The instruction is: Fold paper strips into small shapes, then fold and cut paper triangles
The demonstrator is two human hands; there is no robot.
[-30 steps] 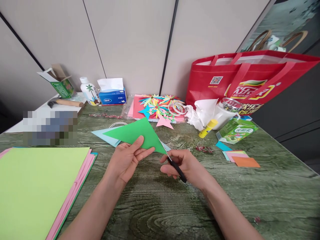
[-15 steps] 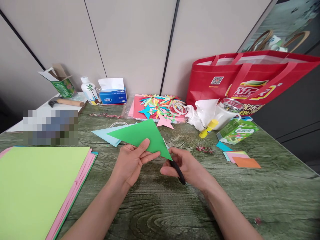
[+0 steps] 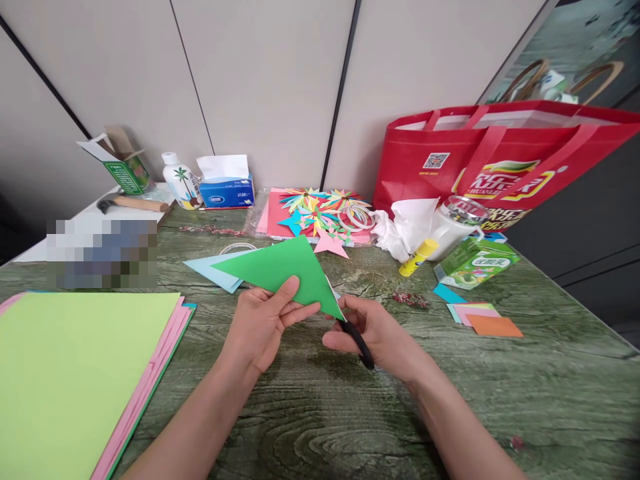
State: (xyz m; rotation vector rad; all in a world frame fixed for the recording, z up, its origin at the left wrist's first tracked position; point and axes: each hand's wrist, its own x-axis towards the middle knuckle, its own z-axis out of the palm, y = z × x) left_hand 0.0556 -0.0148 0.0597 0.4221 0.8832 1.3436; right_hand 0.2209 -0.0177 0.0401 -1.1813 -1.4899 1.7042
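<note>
Green paper (image 3: 285, 270), folded into a triangular shape, is pinched in my left hand (image 3: 265, 320), thumb on top and fingers beneath. My right hand (image 3: 377, 337) grips black-handled scissors (image 3: 360, 347) at the paper's right edge. Most of the blades lie hidden by the paper; a thin strip of one shows along that edge. Behind the green sheet, light blue folded paper (image 3: 217, 270) lies on the table, beside a roll of clear tape (image 3: 237, 248).
A stack of coloured sheets (image 3: 85, 373) fills the left front. At the back are paper stars (image 3: 315, 217), a tissue pack (image 3: 227, 193) and a bottle (image 3: 181, 181). To the right stand a glue stick (image 3: 417, 258), a white mug (image 3: 450, 230), a green carton (image 3: 477, 260) and a red bag (image 3: 450, 153).
The scissors and my right hand have shifted very slightly right, and more of the blade shows beside the paper's edge. My left hand stays almost in place.
</note>
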